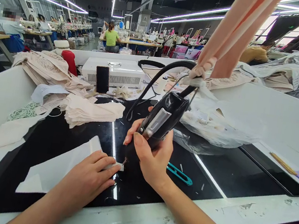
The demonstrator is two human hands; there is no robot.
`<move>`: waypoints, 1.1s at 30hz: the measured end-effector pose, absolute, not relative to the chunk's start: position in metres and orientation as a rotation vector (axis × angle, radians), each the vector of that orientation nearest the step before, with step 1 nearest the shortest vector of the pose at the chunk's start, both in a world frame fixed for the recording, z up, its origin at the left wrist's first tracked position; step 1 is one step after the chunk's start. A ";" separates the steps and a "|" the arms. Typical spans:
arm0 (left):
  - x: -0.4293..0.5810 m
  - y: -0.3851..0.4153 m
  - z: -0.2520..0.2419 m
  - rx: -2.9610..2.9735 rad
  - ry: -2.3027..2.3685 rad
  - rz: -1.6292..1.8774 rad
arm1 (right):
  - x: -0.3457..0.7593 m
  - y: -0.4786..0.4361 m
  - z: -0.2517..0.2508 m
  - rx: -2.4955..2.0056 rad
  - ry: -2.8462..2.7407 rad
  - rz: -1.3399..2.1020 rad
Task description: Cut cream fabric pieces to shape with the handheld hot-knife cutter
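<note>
My left hand (94, 176) lies flat, fingers spread, on a pale sheet piece (58, 166) on the glossy black surface (181, 201). Wrapped round a black handheld tool (162, 117) is my right hand (152, 153), to the right of my left hand. The tool is tilted, and its thin tip points down beside the sheet's right end, close to my left fingertips. Whether the tip touches the sheet I cannot tell. A cable and tied pink cloth strips (225, 45) rise from the tool's top. Right of my right hand lies a teal cutter (179, 173).
Stacked pale fabric pieces (91, 111) lie at the back left, near a phone (102, 79) leaning on a white metal box (116, 72). Clear plastic bags (214, 128) lie behind right. A brown pencil-like tool (283, 163) is far right. People sit in the background.
</note>
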State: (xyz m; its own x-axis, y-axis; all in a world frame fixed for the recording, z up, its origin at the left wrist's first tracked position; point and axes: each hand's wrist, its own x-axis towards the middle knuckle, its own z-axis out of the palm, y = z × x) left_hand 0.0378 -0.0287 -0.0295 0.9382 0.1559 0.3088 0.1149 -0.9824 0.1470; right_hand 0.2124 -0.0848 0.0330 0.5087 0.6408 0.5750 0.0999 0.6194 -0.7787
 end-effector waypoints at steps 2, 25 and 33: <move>0.038 -0.028 -0.029 2.962 0.201 0.503 | 0.213 -0.086 0.033 -0.824 -0.995 0.387; 0.037 -0.033 -0.026 2.922 0.085 0.739 | 0.224 -0.100 0.029 -0.802 -1.033 0.386; 0.037 -0.032 -0.026 2.896 0.186 0.670 | 0.229 -0.102 0.029 -0.798 -1.031 0.376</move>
State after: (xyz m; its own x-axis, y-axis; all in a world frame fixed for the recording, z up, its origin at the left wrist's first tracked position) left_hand 0.0368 -0.0321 -0.0262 0.8917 0.1574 0.4245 0.0843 -0.9789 0.1859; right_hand 0.2286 -0.1023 0.0289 0.4845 0.6227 0.6144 0.0811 0.6673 -0.7403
